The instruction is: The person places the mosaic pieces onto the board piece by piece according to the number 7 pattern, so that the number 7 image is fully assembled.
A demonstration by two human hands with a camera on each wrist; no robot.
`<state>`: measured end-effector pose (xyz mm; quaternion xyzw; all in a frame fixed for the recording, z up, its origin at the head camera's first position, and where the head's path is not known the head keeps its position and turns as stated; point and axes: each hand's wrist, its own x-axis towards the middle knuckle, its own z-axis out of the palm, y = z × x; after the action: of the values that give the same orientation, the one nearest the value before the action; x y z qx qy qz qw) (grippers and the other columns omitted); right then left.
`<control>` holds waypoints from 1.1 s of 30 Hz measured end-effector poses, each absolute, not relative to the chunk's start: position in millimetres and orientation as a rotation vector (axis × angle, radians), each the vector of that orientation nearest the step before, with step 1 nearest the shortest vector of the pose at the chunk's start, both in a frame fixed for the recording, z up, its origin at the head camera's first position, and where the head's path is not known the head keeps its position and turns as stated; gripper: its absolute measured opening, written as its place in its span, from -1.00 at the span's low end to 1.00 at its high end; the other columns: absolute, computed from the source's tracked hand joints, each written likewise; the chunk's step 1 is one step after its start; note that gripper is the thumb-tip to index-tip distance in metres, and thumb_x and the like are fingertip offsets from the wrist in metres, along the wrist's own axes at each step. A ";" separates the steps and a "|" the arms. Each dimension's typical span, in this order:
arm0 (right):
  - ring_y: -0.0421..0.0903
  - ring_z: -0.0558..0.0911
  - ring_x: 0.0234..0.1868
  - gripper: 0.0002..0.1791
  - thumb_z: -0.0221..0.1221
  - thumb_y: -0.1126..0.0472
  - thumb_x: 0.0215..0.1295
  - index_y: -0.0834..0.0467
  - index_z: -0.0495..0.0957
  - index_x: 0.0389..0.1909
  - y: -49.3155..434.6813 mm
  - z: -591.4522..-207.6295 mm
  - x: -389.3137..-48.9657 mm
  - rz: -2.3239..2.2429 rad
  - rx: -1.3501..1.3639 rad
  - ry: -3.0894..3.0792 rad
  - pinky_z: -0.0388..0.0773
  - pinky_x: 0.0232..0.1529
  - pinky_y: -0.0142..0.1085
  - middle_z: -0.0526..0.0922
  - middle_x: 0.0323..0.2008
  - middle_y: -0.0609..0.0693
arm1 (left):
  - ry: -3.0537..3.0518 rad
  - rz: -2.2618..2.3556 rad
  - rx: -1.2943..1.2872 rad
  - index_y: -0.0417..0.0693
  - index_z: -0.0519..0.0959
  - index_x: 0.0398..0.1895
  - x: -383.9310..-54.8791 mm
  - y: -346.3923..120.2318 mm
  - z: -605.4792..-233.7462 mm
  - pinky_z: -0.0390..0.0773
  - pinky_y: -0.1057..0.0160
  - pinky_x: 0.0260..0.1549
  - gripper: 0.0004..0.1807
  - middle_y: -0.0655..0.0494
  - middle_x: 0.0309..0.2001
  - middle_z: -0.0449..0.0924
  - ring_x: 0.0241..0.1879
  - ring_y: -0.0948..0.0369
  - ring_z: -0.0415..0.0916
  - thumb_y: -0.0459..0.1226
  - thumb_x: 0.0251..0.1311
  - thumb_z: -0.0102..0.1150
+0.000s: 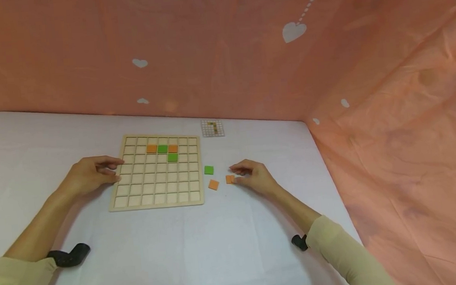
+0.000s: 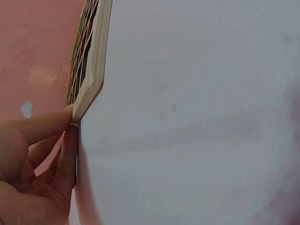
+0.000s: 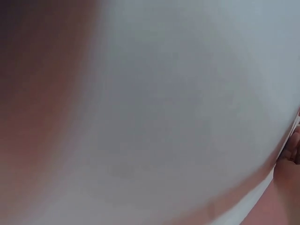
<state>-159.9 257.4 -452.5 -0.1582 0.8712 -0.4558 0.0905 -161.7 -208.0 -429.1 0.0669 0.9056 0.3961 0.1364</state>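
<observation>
My left hand (image 1: 91, 173) rests at the left edge of a pale wooden grid board (image 1: 157, 206), its thumb and index finger touching the rim apart from each other. In the left wrist view, its fingertips meet the board's edge near a corner. Several orange and green square tiles sit in the upper cells, among them a green tile (image 1: 172, 157) below an orange tile (image 1: 173, 148). Right of the board, my right hand (image 1: 256, 178) has its thumb over part of an orange tile (image 1: 228, 179), with the index finger spread away from the thumb.
Another orange tile (image 1: 213, 185) and a green tile (image 1: 209, 170) lie loose between board and right hand. A small patterned grid card (image 1: 220, 134) lies behind them. The white tablecloth (image 1: 219, 249) meets a pink curtain (image 1: 221, 50) at the back. The right wrist view is mostly blurred.
</observation>
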 end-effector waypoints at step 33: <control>-0.16 0.61 -0.20 -0.74 0.42 0.28 0.16 0.11 0.73 -0.09 240.3 -448.2 -163.3 -1.312 -0.553 2.682 0.58 -0.15 -0.34 0.67 -0.22 -0.11 | 2.635 1.135 0.187 -0.22 0.54 0.23 -161.9 -208.7 -427.2 0.42 0.07 -0.09 -0.45 -0.29 0.07 0.57 -0.12 0.14 0.58 -0.20 0.19 0.38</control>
<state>-163.3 240.3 -448.2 -0.1820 0.8820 -0.4314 0.0526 -161.9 -208.7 -427.2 0.0646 0.9083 0.3913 0.1329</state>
